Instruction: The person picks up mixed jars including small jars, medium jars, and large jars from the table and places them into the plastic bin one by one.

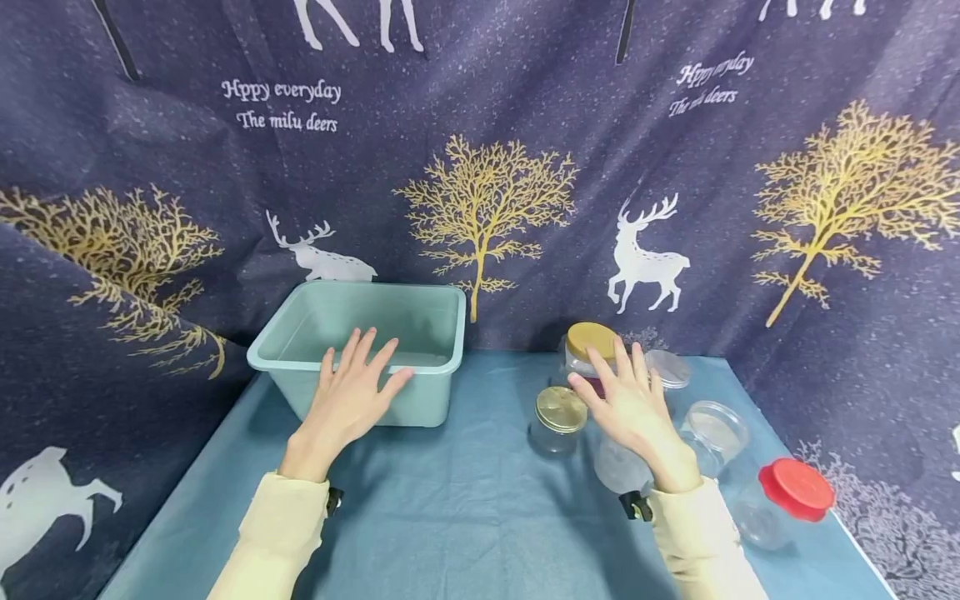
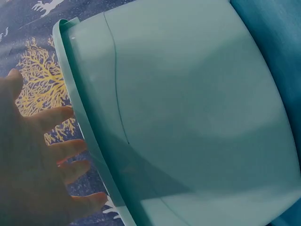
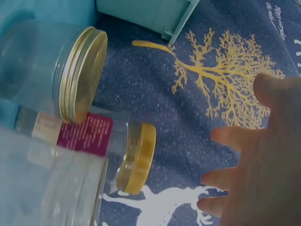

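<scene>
My left hand (image 1: 347,404), fingers spread, hovers over the front rim of a pale green plastic tub (image 1: 408,398). In the left wrist view the fingers are near the tub's rim (image 2: 84,113); whether they touch it I cannot tell. My right hand (image 1: 633,412) is stretched out above several clear jars, holding nothing. Close to its thumb stands a jar with a gold lid (image 1: 562,409). Behind it is a jar with a yellow lid (image 1: 591,340), and its purple label (image 3: 87,134) shows in the right wrist view. Another clear jar (image 1: 621,467) is partly hidden below the hand.
Right of my right hand are a jar with a translucent lid (image 1: 667,368), a clear jar (image 1: 715,432) and a jar with a red lid (image 1: 798,488). A blue cloth (image 1: 480,517) covers the table. Behind it hangs a dark curtain (image 1: 517,83) printed with deer and trees.
</scene>
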The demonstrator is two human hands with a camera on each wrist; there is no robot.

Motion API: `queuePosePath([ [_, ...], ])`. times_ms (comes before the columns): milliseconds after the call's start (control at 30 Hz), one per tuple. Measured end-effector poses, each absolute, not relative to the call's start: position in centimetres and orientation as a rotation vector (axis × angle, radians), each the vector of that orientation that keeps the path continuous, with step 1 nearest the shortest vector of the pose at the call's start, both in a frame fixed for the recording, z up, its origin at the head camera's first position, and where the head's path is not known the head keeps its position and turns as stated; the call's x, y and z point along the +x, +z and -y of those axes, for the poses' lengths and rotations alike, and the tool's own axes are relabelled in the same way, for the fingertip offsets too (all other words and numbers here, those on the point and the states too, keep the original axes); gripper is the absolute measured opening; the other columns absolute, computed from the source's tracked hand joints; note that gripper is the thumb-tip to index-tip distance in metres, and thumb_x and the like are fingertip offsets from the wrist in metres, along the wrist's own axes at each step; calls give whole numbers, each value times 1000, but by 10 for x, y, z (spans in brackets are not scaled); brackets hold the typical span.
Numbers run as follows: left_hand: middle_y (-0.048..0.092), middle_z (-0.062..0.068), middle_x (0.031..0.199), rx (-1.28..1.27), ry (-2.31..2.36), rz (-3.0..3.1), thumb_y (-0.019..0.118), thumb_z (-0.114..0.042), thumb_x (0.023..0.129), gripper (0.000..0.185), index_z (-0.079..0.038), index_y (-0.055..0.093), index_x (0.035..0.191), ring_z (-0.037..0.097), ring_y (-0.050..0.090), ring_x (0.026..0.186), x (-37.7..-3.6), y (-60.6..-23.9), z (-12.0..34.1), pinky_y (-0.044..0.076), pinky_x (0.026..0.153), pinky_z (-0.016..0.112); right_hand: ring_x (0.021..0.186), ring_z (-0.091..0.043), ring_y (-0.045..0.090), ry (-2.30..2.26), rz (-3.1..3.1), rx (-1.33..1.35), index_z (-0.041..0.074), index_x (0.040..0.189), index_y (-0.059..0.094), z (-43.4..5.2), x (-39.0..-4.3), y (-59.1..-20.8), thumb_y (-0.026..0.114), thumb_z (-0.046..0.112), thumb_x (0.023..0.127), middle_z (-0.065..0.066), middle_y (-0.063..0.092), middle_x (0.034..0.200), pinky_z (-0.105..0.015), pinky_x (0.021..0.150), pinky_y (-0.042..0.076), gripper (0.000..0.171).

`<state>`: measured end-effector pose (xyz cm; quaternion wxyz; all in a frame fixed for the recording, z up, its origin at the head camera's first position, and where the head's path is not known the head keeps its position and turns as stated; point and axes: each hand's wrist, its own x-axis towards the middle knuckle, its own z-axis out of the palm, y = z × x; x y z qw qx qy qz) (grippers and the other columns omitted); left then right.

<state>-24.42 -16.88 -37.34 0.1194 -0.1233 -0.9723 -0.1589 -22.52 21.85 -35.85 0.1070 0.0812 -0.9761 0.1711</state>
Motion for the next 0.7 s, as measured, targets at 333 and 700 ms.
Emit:
queuePosePath([
  [333,37,15,150,-346,-468,2664,35,-70,95,73,-14,56,138,35,28,140,-246,-377,174,13,107,60,144,-47,-2,533,2826,218,9,149,40,-245,-214,-357,32,60,101,-26,14,157,-72,104,5,70],
  [700,61,10,119,-392,-483,2409,60,-56,92,48,-13,72,110,32,53,110,-255,-386,183,33,89,50,142,-52,7,590,2695,255,6,142,47,-285,-198,-359,47,46,102,-32,24,152,-76,98,11,57],
])
